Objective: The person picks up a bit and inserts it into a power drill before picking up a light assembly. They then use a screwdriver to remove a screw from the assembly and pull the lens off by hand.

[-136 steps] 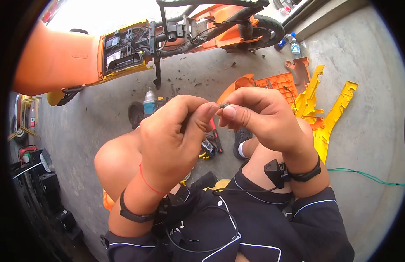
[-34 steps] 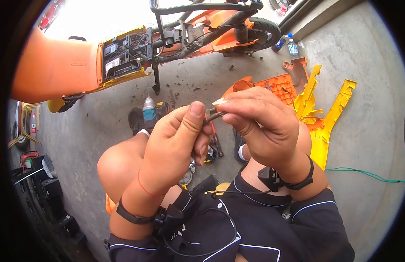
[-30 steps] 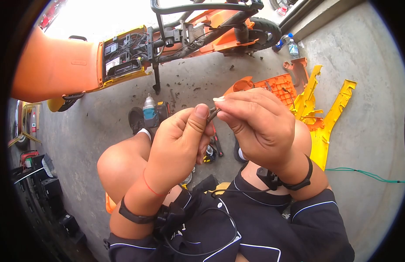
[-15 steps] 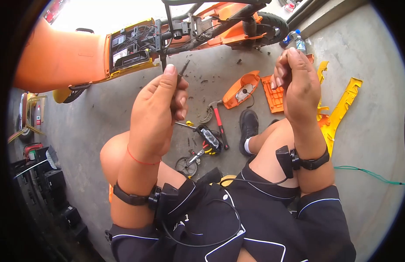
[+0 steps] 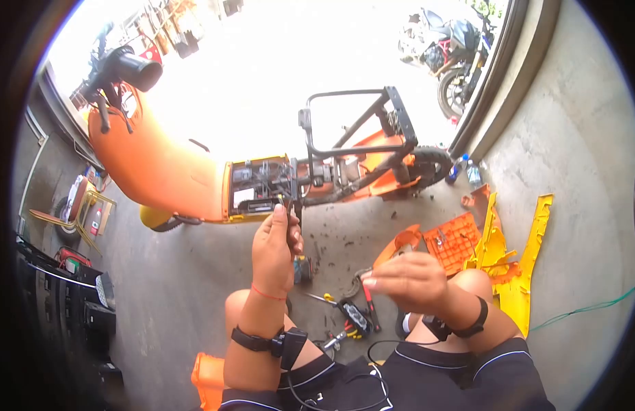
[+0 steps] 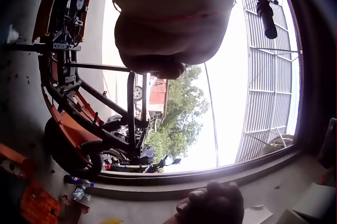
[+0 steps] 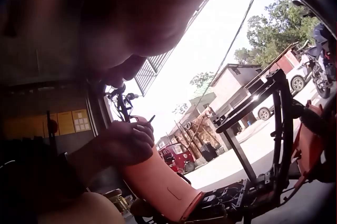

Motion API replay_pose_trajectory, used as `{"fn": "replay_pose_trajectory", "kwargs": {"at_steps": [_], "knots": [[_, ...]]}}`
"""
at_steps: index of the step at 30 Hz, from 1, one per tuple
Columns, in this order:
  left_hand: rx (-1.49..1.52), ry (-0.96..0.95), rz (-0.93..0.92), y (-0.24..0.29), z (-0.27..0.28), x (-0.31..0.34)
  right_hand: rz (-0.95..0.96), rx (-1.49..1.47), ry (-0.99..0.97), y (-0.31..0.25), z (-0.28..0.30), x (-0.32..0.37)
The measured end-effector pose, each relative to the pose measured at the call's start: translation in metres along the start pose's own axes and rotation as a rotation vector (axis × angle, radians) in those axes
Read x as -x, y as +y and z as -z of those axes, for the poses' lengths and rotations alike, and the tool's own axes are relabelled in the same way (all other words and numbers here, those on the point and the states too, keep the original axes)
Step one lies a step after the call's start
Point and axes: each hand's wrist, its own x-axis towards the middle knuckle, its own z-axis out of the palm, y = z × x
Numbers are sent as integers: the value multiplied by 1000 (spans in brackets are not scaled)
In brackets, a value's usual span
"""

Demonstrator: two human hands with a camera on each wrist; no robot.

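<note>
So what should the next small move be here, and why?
Probably bring the right hand over to the slim dark piece in the left hand. The piece's narrow end pokes out past the left fingers, within easy view, and the right hand hovers apart from it. Whether the right fingers pinch something small, I can't tell.

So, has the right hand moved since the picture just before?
Yes, the right hand has moved away from the clear bottle, toward the red-handled hammer.

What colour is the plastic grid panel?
The plastic grid panel is orange, clearest in head view.
</note>
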Motion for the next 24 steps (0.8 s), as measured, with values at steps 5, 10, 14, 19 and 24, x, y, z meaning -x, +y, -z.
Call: {"fn": "replay_pose_trajectory", "kwargs": {"at_steps": [5, 10, 14, 19, 24], "knots": [[50, 47, -16, 3, 5, -7, 534, 112, 129, -34, -10, -60], [8, 30, -22, 4, 5, -3, 600, 568, 40, 33, 18, -151], [7, 9, -38, -2, 9, -5, -1080, 512, -74, 145, 45, -185], [-21, -3, 27, -12, -9, -10, -924, 141, -1, 107, 43, -97], [-156, -49, 26, -28, -19, -13, -1351, -309, 76, 70, 22, -35]]}}
